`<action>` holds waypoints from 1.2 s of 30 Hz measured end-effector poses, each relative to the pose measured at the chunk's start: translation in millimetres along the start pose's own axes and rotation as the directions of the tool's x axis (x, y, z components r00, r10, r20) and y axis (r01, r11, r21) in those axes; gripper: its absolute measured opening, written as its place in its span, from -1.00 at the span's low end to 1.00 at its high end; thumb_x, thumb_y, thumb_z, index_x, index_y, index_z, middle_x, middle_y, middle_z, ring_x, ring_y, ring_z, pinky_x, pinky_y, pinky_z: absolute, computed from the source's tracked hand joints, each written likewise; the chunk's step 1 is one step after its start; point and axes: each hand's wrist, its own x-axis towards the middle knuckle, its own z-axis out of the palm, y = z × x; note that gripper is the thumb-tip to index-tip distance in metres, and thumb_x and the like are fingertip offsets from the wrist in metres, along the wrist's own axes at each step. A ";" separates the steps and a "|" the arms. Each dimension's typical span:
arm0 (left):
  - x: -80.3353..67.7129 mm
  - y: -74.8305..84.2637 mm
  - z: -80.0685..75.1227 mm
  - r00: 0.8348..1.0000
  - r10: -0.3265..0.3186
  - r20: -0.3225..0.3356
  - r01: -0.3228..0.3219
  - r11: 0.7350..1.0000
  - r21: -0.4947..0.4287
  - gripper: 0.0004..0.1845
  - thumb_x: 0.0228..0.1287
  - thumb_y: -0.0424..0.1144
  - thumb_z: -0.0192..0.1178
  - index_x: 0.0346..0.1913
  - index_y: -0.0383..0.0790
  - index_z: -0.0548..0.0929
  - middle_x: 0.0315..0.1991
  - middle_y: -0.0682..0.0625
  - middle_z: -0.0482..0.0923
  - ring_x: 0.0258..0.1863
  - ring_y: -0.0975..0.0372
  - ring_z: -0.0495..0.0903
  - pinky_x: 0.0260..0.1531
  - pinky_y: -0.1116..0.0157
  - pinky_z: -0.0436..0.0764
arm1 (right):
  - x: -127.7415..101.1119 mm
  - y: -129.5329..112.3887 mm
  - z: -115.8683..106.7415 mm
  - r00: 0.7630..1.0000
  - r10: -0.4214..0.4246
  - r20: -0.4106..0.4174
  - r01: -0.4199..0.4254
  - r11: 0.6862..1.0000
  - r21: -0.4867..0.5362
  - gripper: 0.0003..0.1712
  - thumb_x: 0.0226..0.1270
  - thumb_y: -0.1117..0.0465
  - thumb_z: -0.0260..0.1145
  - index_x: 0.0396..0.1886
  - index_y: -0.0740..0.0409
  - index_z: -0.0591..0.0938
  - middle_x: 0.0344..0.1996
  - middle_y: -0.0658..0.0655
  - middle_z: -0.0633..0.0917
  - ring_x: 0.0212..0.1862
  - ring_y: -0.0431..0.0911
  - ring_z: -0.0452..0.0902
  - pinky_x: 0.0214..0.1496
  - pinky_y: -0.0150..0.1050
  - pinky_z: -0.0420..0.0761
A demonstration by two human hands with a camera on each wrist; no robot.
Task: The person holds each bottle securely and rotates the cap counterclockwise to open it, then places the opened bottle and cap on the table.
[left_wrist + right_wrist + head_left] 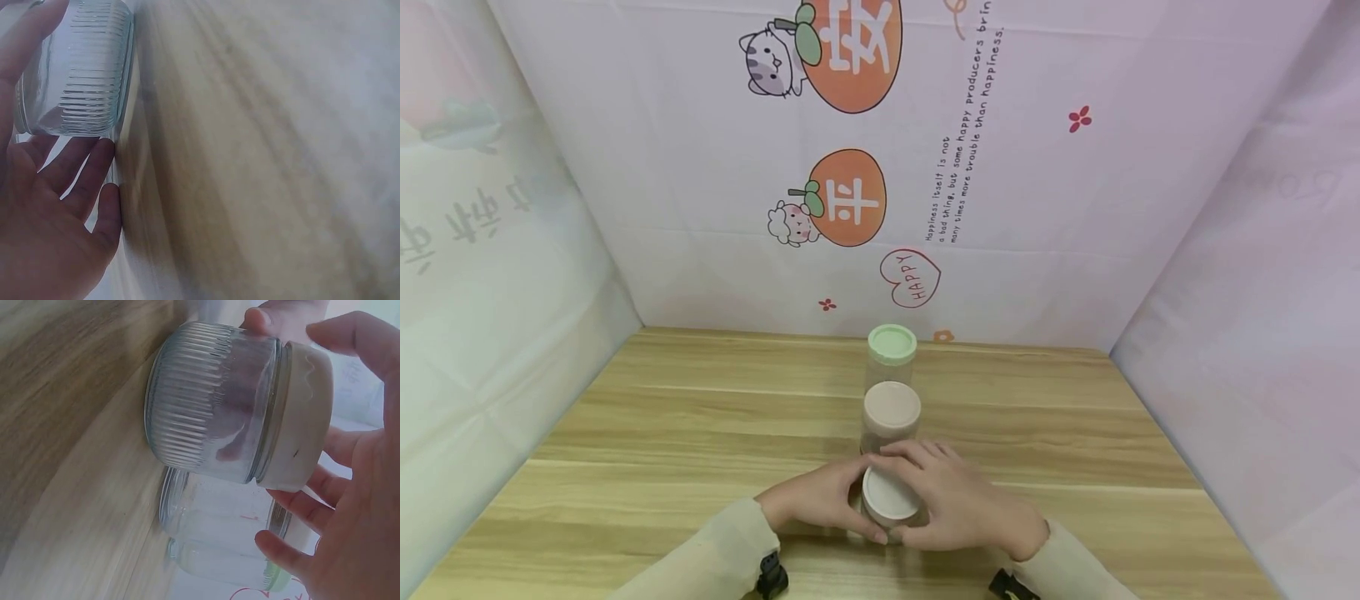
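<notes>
A clear glass jar with ribbed lower walls and an off-white lid (891,493) stands upright on the wooden table, nearest to me in a row of jars. My left hand (823,502) holds it from the left, its thumb on the near side of the glass (94,75) and its other fingers reaching behind. From the right, my right hand (958,502) grips around the lid with its thumb in front and fingers at the far side. The right wrist view shows this jar (194,400) side-on, with a small dark mark on its lid.
Right behind stands a second glass jar with a beige lid (892,406). A third one with a pale green lid (892,343) is farthest back, close to the printed cloth backdrop (1022,192). Cloth walls flank the wooden tabletop (715,417) on both sides.
</notes>
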 end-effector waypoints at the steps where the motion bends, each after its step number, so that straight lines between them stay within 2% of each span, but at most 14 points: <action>1: -0.1 -0.3 -0.1 1.000 -0.004 0.000 0.004 1.000 0.004 -0.10 0.12 -0.07 0.53 0.47 0.16 0.24 0.28 0.19 0.43 0.26 0.29 0.42 0.30 0.27 0.37 | 0.2 -0.3 0.4 1.000 0.012 0.005 -0.012 1.000 0.002 -0.04 0.13 -0.23 0.46 0.51 -0.10 0.34 0.31 0.03 0.44 0.28 -0.11 0.37 0.19 0.07 0.47; 5: -0.4 -1.0 -0.4 1.000 -0.017 0.000 0.017 1.000 0.021 0.00 0.13 -0.02 0.52 0.54 0.21 0.12 0.35 0.20 0.36 0.31 0.30 0.36 0.34 0.25 0.32 | 2.2 -1.2 1.4 0.998 0.059 0.003 -0.059 0.998 -0.019 0.01 0.13 -0.46 0.36 0.48 -0.10 0.37 0.31 0.01 0.46 0.30 -0.10 0.37 0.19 0.09 0.47; 9: -0.1 -1.3 -0.8 1.000 -0.007 0.005 0.007 0.999 0.032 0.03 0.14 -0.01 0.51 0.56 0.19 0.07 0.39 0.19 0.32 0.34 0.29 0.33 0.36 0.24 0.31 | 3.9 -1.2 1.7 0.997 0.080 -0.011 -0.081 0.995 -0.056 0.04 0.05 -0.53 0.35 0.44 -0.09 0.43 0.26 -0.02 0.50 0.25 -0.10 0.41 0.17 0.04 0.49; 18: -0.5 0.5 -0.9 0.999 -0.031 -0.010 0.031 0.998 0.046 -0.02 0.12 -0.01 0.52 0.52 0.18 0.16 0.36 0.22 0.34 0.33 0.31 0.34 0.36 0.25 0.30 | 4.7 -1.6 -0.1 0.997 0.082 0.001 -0.082 0.995 -0.051 -0.02 0.07 -0.48 0.38 0.43 -0.14 0.45 0.20 -0.10 0.52 0.24 -0.16 0.41 0.18 0.00 0.48; 27: 0.0 -1.7 -0.7 1.000 0.002 -0.002 -0.002 0.999 0.045 0.01 0.12 0.01 0.52 0.54 0.21 0.11 0.37 0.21 0.33 0.35 0.29 0.33 0.37 0.21 0.30 | 3.6 1.2 -5.5 0.997 0.064 -0.048 -0.065 0.998 -0.025 -0.11 0.09 -0.47 0.38 0.38 -0.22 0.48 0.17 -0.24 0.51 0.18 -0.24 0.38 0.14 -0.04 0.49; 33: 1.3 -1.6 -1.1 1.000 0.022 0.010 -0.023 0.999 0.043 -0.04 0.14 -0.02 0.52 0.52 0.16 0.17 0.34 0.19 0.37 0.32 0.28 0.36 0.36 0.21 0.32 | 3.0 2.7 -9.0 0.997 0.030 -0.077 -0.032 0.999 -0.024 -0.13 0.17 -0.42 0.36 0.39 -0.13 0.47 0.17 -0.17 0.51 0.19 -0.20 0.42 0.12 -0.03 0.50; 36: 0.6 -0.4 -1.3 1.000 0.008 0.006 -0.009 0.999 0.045 -0.08 0.14 -0.03 0.52 0.49 0.14 0.21 0.31 0.20 0.39 0.30 0.30 0.38 0.35 0.23 0.32 | 0.2 4.0 -12.1 0.996 0.031 -0.084 -0.033 0.999 -0.014 -0.11 0.19 -0.38 0.37 0.43 -0.10 0.43 0.18 -0.11 0.51 0.18 -0.16 0.43 0.11 -0.05 0.53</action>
